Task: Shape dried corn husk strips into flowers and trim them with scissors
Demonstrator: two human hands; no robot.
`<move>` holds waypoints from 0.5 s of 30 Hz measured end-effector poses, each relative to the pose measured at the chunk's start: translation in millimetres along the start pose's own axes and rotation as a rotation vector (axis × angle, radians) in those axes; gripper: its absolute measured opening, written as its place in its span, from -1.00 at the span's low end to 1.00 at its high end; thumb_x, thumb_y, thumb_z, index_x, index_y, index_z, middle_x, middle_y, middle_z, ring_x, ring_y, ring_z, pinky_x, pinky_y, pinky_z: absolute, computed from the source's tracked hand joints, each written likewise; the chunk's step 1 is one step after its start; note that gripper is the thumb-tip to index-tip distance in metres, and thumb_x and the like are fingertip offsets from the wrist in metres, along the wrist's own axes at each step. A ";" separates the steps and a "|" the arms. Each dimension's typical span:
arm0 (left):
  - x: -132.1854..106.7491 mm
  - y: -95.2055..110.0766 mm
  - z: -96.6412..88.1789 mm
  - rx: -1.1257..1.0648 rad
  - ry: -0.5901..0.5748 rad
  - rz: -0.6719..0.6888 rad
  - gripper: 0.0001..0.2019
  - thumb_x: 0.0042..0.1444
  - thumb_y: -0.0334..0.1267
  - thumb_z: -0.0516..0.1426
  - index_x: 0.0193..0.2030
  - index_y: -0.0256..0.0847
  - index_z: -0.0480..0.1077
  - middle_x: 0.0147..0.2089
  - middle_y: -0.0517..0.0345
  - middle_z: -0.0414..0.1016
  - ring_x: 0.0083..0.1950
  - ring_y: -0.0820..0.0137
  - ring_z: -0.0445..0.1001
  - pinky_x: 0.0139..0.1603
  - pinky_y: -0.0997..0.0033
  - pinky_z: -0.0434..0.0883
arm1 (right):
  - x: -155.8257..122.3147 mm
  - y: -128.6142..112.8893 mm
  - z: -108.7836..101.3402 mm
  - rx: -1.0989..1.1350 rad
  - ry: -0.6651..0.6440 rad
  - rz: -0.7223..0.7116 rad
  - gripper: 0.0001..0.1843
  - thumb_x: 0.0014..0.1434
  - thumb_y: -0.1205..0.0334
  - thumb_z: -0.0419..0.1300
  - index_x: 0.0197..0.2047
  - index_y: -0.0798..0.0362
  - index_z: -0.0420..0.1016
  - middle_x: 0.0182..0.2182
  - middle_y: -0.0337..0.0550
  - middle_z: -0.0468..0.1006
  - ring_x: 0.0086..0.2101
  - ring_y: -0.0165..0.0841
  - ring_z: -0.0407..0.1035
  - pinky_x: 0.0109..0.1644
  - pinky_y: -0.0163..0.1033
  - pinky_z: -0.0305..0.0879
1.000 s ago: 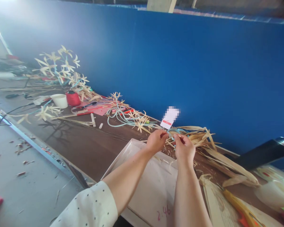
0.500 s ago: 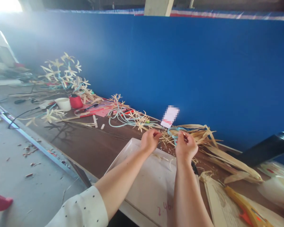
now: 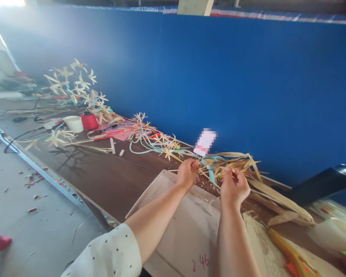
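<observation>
Husk work looked only part done, by my reading. Many finished straw flowers (image 3: 72,82) lay far down the bench (image 3: 103,173), some on pale blue stems, near a red spool (image 3: 89,120) and a white cup (image 3: 73,123). A loose husk heap (image 3: 248,165) was left unshaped in front of the person, and a blue ribbon (image 3: 211,174) was tangled in its near edge. No flower had formed between the hands, so the piece in hand seemed to be at an early stage.

Both hands were raised over the far edge of a white tray (image 3: 187,223) and held apart, with the ribbon and the heap's edge between them. The left hand (image 3: 187,173) was curled closed, its fingertips touching the strands at the heap's near side (whether it gripped one was too small to tell). The right hand (image 3: 233,186) was also closed, its fingers pinched on a thin husk strand (image 3: 232,171) that rose from its grip towards the heap.
</observation>
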State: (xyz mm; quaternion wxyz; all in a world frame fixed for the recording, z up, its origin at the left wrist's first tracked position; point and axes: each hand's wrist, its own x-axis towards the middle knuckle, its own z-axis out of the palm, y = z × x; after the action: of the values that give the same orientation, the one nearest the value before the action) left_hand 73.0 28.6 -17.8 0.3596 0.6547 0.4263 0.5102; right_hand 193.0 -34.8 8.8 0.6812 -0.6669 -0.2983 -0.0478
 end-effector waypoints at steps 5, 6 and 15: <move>-5.4 0.0 11.8 -0.006 -0.001 0.109 -0.82 0.15 -0.26 0.01 -0.36 -0.21 0.42 -0.39 0.19 0.46 -0.32 0.48 0.38 -0.27 0.52 0.27 | 9.7 8.2 -10.9 0.133 -0.051 0.055 -0.61 -0.07 -0.02 0.26 -0.26 0.12 0.53 -0.49 -0.13 0.50 -0.62 -0.44 0.24 -0.56 -0.32 0.19; -5.9 -0.7 10.8 0.003 0.003 0.135 -0.84 0.14 -0.25 0.04 -0.36 -0.20 0.42 -0.38 0.20 0.46 -0.32 0.48 0.38 -0.26 0.52 0.27 | 9.2 7.1 -11.1 0.183 -0.072 0.086 -0.59 -0.08 -0.03 0.27 -0.25 0.11 0.53 -0.49 -0.14 0.50 -0.62 -0.46 0.23 -0.58 -0.34 0.17; -6.7 2.2 -10.2 0.251 0.065 0.345 -0.71 0.17 -0.12 0.01 -0.47 -0.23 0.35 -0.45 0.15 0.37 -0.35 0.44 0.34 -0.27 0.46 0.29 | -11.4 -7.9 1.5 0.325 -0.345 0.217 -0.53 -0.15 -0.02 0.32 -0.22 0.12 0.52 -0.44 -0.14 0.52 -0.61 -0.51 0.22 -0.58 -0.40 0.13</move>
State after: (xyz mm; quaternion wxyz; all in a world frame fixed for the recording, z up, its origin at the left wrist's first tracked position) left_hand 62.7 21.9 -15.9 0.1687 0.7408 0.3796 0.5279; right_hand 179.5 -38.0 10.2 0.7194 -0.5753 -0.3405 0.1888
